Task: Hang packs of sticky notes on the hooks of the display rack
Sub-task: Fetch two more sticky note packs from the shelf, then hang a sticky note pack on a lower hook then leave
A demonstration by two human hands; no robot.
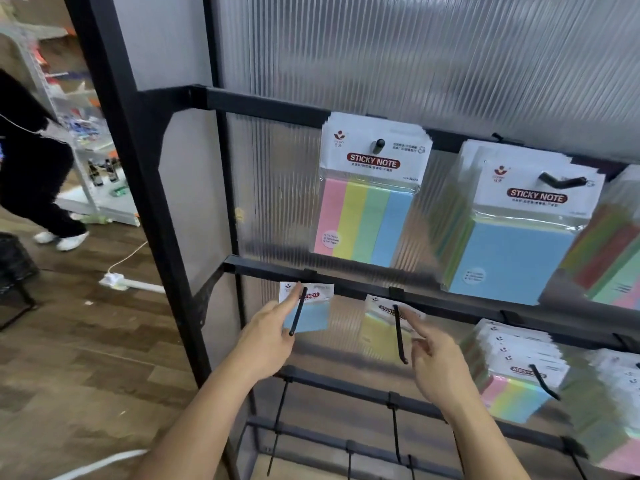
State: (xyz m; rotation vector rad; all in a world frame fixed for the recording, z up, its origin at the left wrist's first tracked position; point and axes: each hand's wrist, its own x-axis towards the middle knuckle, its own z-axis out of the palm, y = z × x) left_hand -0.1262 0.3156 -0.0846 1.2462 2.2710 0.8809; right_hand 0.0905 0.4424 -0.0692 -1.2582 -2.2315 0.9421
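We are well along — stacks of sticky notes [512, 258] fill the upper hooks [378, 145], and our left hand [266, 341] and right hand [438, 368], fingers outstretched, seem to press one blue pack [311, 317] and one yellow pack [377, 334] back along middle-rail hooks [400, 341] — yet the lowest hooks [278, 424] hang bare.

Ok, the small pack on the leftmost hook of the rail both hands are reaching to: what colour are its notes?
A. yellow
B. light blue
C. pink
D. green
B: the small white-topped sticky-note pack on the leftmost thin black hook, where the fingers of the left hand touch it, shows a plain light blue pad.
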